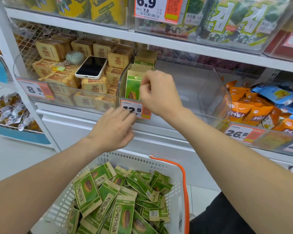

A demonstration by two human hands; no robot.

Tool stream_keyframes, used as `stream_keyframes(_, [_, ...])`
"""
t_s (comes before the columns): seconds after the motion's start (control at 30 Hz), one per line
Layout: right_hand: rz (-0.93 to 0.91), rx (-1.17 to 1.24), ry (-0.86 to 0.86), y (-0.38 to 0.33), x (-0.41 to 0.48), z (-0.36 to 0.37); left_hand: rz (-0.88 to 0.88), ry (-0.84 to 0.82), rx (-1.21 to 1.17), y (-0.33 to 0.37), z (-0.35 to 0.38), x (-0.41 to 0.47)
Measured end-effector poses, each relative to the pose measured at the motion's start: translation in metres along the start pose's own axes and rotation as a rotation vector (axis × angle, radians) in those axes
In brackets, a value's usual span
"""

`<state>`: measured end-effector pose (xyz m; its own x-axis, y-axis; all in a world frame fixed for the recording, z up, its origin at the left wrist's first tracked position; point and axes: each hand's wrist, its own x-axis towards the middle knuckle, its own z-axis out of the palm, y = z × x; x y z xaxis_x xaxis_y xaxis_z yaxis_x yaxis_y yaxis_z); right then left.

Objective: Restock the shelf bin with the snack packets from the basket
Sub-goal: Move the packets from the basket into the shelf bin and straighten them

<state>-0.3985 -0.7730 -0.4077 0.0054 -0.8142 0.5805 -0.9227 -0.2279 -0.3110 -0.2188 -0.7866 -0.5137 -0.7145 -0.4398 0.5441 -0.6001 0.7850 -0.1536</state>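
Note:
A white basket [167,168] with an orange handle sits low in front of me, filled with several green snack packets [123,215]. On the middle shelf stands a clear bin [210,92] holding several upright green packets at its left end. My right hand [159,93] pinches the front upright packet [133,86] at its right edge inside the bin. Just below the bin's front, my left hand [115,127] hovers with relaxed fingers by the 12.8 price tag [139,109], holding nothing.
Left of it, another clear bin [24,68] holds tan snack blocks with a phone [91,67] lying on top. Orange and blue packets [254,108] fill the bin to the right. Shelves above carry seaweed packs. A white cabinet front lies below the shelf.

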Motion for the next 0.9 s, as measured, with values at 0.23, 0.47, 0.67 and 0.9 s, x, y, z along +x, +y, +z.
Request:
stream_keyframes(0.23, [-0.126,-0.157,-0.487,-0.019,-0.062,0.024,-0.142,-1.007,-0.281,0.029,0.023,-0.028])
stream_keyframes(0.47, [-0.236,-0.442,-1.278,0.0,-0.127,0.052,-0.017,-1.47,-0.289,0.08,0.064,-0.096])
stream_keyframes(0.67, [-0.278,-0.51,-1.335,-0.004,-0.152,0.066,0.335,-1.492,-0.133,0.106,0.061,-0.126])
stream_keyframes(0.9, [-0.359,-0.495,-1.32,-0.016,-0.158,0.073,0.429,-1.215,-0.095,0.119,0.067,-0.138])
